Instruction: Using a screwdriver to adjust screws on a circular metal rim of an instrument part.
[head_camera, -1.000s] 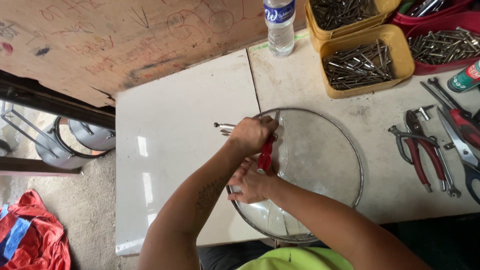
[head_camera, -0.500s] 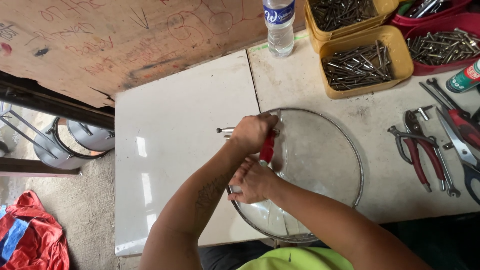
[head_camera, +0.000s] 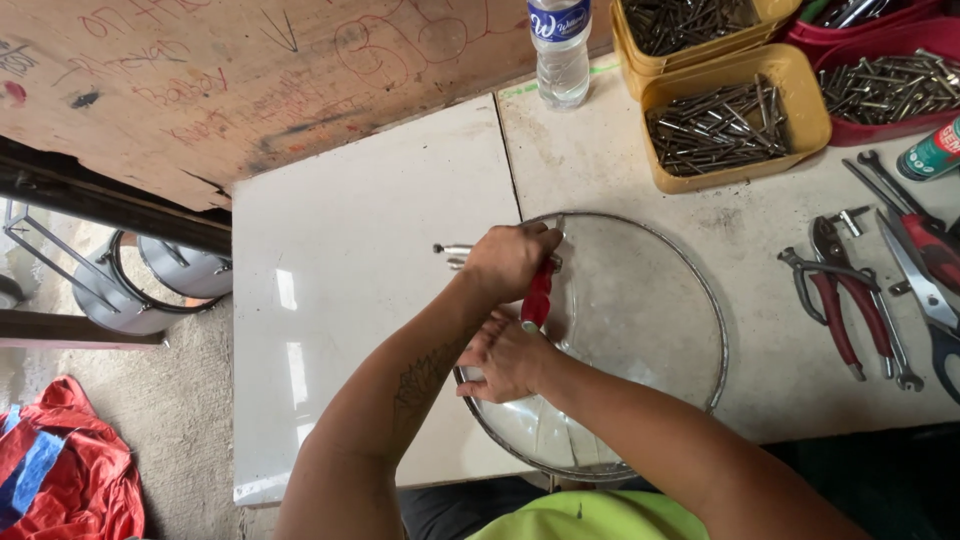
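While our left hand (head_camera: 512, 262) clenches a red-handled tool (head_camera: 537, 295) over the glass lid (head_camera: 640, 330), our right hand (head_camera: 510, 357) presses down on the lid's near left rim, fingers curled at the tool's lower handle (whether they grip it, we cannot tell). That lid lies flat on the table (head_camera: 340, 260), pliers (head_camera: 845, 300) well apart to its right.

Head view: worn on the head, aimed steeply down, set close above the counter (head_camera: 370, 260).
Shared: single view only.
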